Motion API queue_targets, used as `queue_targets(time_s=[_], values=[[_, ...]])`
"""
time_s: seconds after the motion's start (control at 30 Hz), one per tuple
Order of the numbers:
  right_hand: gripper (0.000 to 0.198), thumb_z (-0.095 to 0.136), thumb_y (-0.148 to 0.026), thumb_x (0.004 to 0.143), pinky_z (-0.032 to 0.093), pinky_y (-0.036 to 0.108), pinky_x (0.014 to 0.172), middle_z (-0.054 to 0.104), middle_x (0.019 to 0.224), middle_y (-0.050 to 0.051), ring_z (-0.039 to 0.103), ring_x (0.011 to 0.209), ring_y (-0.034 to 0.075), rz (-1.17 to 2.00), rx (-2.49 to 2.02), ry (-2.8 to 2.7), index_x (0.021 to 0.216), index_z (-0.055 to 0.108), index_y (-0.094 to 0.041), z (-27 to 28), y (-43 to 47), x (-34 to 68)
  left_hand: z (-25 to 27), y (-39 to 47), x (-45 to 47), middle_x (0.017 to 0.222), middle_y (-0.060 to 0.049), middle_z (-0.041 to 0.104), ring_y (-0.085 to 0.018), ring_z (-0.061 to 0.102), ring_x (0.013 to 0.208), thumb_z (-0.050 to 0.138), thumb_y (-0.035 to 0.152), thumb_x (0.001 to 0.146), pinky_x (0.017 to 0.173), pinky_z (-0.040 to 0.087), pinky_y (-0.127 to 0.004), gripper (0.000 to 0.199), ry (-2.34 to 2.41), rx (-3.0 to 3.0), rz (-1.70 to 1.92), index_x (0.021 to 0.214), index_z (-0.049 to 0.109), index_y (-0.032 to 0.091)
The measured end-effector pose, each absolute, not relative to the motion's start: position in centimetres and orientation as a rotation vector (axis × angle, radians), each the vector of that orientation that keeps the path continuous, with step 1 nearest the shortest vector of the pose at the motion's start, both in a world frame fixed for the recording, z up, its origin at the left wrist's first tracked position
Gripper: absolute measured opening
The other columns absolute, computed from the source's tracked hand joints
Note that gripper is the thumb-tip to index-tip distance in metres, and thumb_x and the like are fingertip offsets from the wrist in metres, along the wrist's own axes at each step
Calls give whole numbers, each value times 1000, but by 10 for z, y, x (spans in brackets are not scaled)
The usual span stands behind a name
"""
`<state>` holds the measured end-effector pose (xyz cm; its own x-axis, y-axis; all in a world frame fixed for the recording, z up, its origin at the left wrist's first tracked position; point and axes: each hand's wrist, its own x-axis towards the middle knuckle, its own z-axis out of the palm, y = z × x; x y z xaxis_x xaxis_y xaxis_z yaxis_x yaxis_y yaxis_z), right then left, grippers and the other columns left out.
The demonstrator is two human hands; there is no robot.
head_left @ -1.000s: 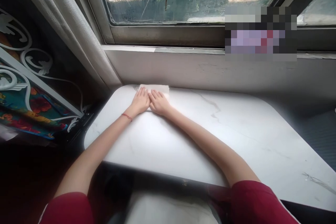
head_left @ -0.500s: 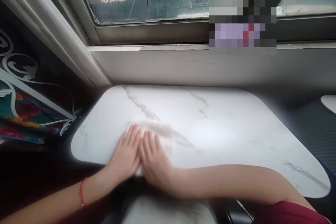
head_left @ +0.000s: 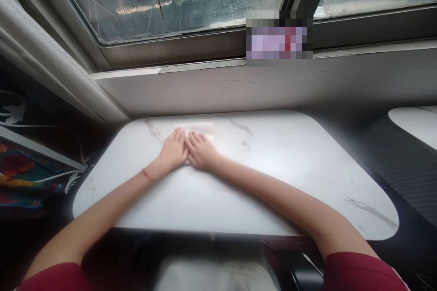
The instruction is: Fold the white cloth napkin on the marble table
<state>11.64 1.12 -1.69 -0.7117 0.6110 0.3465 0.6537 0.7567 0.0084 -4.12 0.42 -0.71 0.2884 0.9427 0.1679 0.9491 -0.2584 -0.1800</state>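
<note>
One left hand, one right hand, grip flat, unclenched, over one pale cloth, on one tabletop

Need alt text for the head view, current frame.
A person's left hand and right hand rest palm down, side by side, on a pale cloth or tissue near the far edge of a white marbled table. A red bracelet circles the left wrist; beyond the table is a window, with a light curtain at left.

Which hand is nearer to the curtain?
Left. The left hand, on the pale cloth, is right of the curtain; the right hand, beside the left, is farther right.
</note>
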Motion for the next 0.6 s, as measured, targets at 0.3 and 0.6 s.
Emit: queue_targets(time_s=[0.3,0.6], values=[[57,36,-27,97,29,48,113,45,150,28,38,140,37,-162,-1080,-2528,144,44,4,-30,69,155,-13,67,-2,159,-23,35,-31,31,149,31,29,96,118,31,-47,60,-1767,-2409,-229,148,37,1],[55,39,-27,96,28,46,111,45,148,28,39,136,37,-195,-1113,-2551,141,47,4,-27,68,152,-14,65,-8,157,-21,39,-28,32,149,32,29,97,118,30,-44,58,-1721,-2431,-280,148,40,3]])
